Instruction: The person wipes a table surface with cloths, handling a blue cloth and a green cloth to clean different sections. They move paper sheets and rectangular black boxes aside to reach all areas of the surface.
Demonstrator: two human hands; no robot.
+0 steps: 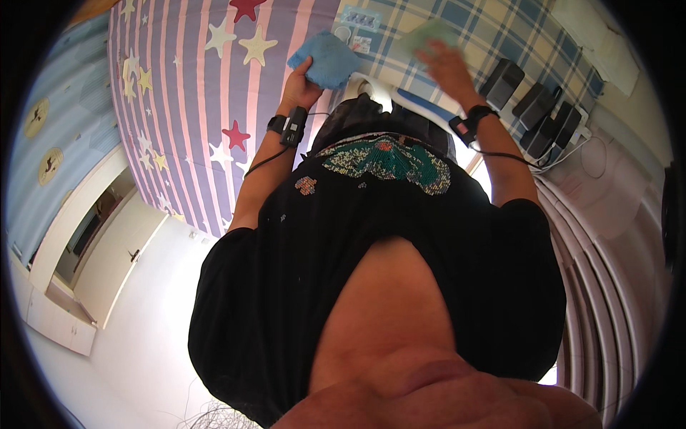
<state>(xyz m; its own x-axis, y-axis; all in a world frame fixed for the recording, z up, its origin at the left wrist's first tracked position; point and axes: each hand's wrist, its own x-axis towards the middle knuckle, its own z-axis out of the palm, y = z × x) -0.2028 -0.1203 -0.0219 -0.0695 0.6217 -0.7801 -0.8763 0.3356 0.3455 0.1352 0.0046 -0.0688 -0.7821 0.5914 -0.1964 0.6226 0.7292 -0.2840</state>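
On the left, my left hand (pixel 304 86) grips a folded light-blue cloth (pixel 329 59), the thumb on top of it. My right hand (pixel 447 67) is blurred, fingers spread at the near edge of a pale green cloth (pixel 435 36) over the plaid cover; whether it grips the cloth or only touches it is unclear. Between the two cloths, a small round white item (pixel 343 35) and a small printed white packet (pixel 362 44) lie near a pale blue packet (pixel 361 19). A strapped device with a cable sits on each wrist.
Several dark box-shaped devices (pixel 502 83) and white cables (pixel 589 138) lie on the right side of the plaid cover (pixel 399 32). A striped fabric with stars (pixel 214 86) spreads out at left. A blue-and-white edge (pixel 426 104) lies close before my body. Curtain folds (pixel 595 279) hang at right.
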